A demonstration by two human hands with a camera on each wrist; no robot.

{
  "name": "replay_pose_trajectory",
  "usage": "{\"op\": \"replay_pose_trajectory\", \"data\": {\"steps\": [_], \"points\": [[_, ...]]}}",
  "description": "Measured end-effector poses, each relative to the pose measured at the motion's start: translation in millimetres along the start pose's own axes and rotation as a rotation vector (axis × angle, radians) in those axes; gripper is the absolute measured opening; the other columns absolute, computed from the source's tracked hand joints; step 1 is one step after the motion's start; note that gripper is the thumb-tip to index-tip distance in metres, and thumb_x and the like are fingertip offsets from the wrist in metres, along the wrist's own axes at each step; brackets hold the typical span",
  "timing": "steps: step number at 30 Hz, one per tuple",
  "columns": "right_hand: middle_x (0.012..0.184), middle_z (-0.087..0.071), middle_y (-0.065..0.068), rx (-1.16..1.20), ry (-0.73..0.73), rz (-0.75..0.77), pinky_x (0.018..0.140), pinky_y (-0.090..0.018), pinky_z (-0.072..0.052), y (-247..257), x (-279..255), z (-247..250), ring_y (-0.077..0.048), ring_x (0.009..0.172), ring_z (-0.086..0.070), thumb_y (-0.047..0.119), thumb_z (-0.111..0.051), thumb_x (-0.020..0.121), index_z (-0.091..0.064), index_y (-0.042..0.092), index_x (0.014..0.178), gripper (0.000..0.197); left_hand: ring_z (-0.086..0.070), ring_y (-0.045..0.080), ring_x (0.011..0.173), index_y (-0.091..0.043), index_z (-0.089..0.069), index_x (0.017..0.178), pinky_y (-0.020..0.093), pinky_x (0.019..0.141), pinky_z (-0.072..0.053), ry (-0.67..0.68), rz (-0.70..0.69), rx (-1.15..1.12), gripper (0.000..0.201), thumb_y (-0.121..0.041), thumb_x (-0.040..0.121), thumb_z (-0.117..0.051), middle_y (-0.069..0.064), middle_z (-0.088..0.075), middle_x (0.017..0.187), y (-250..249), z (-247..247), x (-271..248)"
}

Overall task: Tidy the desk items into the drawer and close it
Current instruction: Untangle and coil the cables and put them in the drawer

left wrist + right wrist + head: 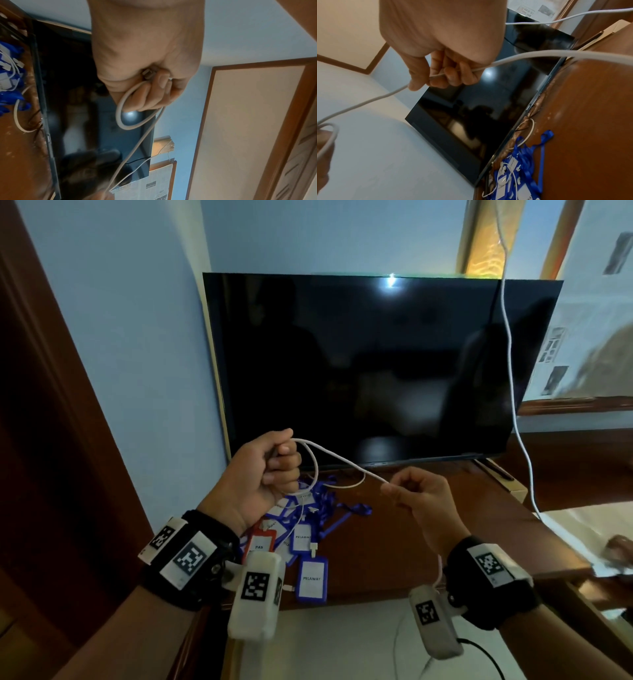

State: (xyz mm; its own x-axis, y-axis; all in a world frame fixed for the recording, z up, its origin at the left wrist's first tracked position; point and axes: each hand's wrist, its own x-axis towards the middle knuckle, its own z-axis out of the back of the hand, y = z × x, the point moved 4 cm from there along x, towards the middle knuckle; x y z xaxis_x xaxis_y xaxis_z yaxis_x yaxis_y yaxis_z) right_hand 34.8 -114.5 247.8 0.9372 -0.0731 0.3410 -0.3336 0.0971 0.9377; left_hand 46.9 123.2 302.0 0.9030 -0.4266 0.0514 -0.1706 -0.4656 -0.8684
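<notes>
My left hand (270, 467) is raised above the wooden desk (428, 529) and grips a loop of a white cable (342, 462) together with its plug end (148, 73). From there the cable runs right to my right hand (411, 494), which pinches it between thumb and fingers (452, 75). More of the white cable (539, 56) trails past the right wrist. Under both hands a pile of blue badge holders (308, 542) with blue lanyards (527, 155) and one red holder (262, 542) lies on the desk, a thinner white cable (301, 515) across it.
A dark TV screen (376, 368) stands at the back of the desk, close behind my hands. Another white cord (513, 392) hangs down in front of its right side. A wooden door frame (51, 405) is at the left. Pale floor (325, 642) lies below the desk's front edge.
</notes>
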Motion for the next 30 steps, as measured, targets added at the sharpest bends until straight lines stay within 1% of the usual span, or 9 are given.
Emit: {"op": "replay_pose_trajectory", "data": {"steps": [4, 9, 13, 17, 18, 20, 23, 27, 30], "points": [[0.061, -0.062, -0.003, -0.089, -0.025, 0.032, 0.055, -0.023, -0.049, 6, 5, 19, -0.014, 0.055, -0.057, 0.003, -0.07, 0.08, -0.062, 0.003, 0.075, 0.01, -0.022, 0.004, 0.036, -0.017, -0.042, 0.061, 0.019, 0.041, -0.022, -0.053, -0.082, -0.073, 0.036, -0.025, 0.096, -0.038, -0.007, -0.026, 0.048, 2, -22, 6], [0.054, -0.059, 0.007, -0.349, 0.144, 0.078, 0.049, -0.012, -0.042, 20, 0, 19, 0.0, 0.048, -0.053, 0.007, -0.07, 0.082, -0.061, 0.016, 0.07, 0.018, -0.024, 0.006, 0.04, -0.015, -0.044, 0.066, 0.019, 0.044, -0.024, -0.11, -0.249, -0.107, 0.038, -0.026, 0.1, -0.035, -0.006, -0.028, 0.051, 4, -56, 18], [0.053, -0.058, 0.007, -0.444, 0.332, 0.136, 0.053, -0.015, -0.044, 33, -11, 15, -0.001, 0.048, -0.052, 0.011, -0.068, 0.085, -0.061, 0.022, 0.068, 0.022, -0.031, 0.007, 0.045, -0.013, -0.045, 0.073, 0.019, 0.047, -0.032, -0.164, -0.323, 0.003, 0.037, -0.03, 0.104, -0.033, -0.004, -0.033, 0.055, 9, -85, 27], [0.049, -0.058, 0.022, -0.451, 0.454, 0.162, 0.051, -0.011, -0.038, 46, -15, 17, 0.002, 0.045, -0.052, 0.006, -0.064, 0.088, -0.056, 0.028, 0.064, 0.034, -0.037, 0.009, 0.05, -0.013, -0.047, 0.072, 0.023, 0.057, -0.034, -0.176, -0.355, 0.164, 0.037, -0.03, 0.103, -0.035, -0.003, -0.038, 0.056, 20, -109, 31], [0.049, -0.057, 0.02, -0.451, 0.462, 0.174, 0.051, -0.011, -0.037, 50, -16, 20, 0.001, 0.045, -0.052, 0.005, -0.062, 0.089, -0.057, 0.028, 0.064, 0.034, -0.039, 0.009, 0.051, -0.014, -0.048, 0.07, 0.024, 0.059, -0.035, -0.175, -0.37, 0.252, 0.039, -0.03, 0.103, -0.035, -0.003, -0.04, 0.056, 23, -115, 31], [0.048, -0.055, 0.013, -0.44, 0.459, 0.203, 0.049, -0.01, -0.035, 58, -16, 26, 0.001, 0.045, -0.049, 0.006, -0.06, 0.091, -0.059, 0.023, 0.066, 0.03, -0.044, 0.01, 0.054, -0.015, -0.049, 0.066, 0.025, 0.065, -0.039, -0.176, -0.408, 0.496, 0.044, -0.03, 0.104, -0.033, 0.0, -0.044, 0.058, 28, -124, 31], [0.05, -0.054, 0.013, -0.405, 0.425, 0.224, 0.047, -0.01, -0.035, 66, -16, 33, 0.001, 0.047, -0.049, 0.01, -0.056, 0.094, -0.058, 0.021, 0.07, 0.026, -0.052, 0.009, 0.059, -0.01, -0.054, 0.071, 0.022, 0.069, -0.043, -0.177, -0.381, 0.78, 0.043, -0.03, 0.104, -0.033, 0.005, -0.052, 0.063, 40, -133, 31], [0.058, -0.055, 0.01, -0.421, 0.321, 0.31, 0.046, -0.011, -0.036, 72, -14, 43, 0.0, 0.048, -0.052, 0.017, -0.06, 0.092, -0.065, 0.015, 0.078, 0.015, -0.057, 0.004, 0.065, -0.011, -0.06, 0.074, 0.024, 0.069, -0.046, -0.173, -0.309, 0.92, 0.041, -0.031, 0.102, -0.039, -0.007, -0.058, 0.066, 53, -136, 29], [0.061, -0.056, 0.012, -0.467, 0.203, 0.372, 0.048, -0.011, -0.04, 73, -14, 49, 0.001, 0.055, -0.056, 0.02, -0.063, 0.09, -0.069, 0.01, 0.086, 0.012, -0.062, 0.02, 0.072, -0.013, -0.062, 0.076, 0.033, 0.071, -0.053, -0.167, -0.268, 0.958, 0.04, -0.034, 0.102, -0.04, 0.006, -0.061, 0.073, 57, -133, 29]]}}
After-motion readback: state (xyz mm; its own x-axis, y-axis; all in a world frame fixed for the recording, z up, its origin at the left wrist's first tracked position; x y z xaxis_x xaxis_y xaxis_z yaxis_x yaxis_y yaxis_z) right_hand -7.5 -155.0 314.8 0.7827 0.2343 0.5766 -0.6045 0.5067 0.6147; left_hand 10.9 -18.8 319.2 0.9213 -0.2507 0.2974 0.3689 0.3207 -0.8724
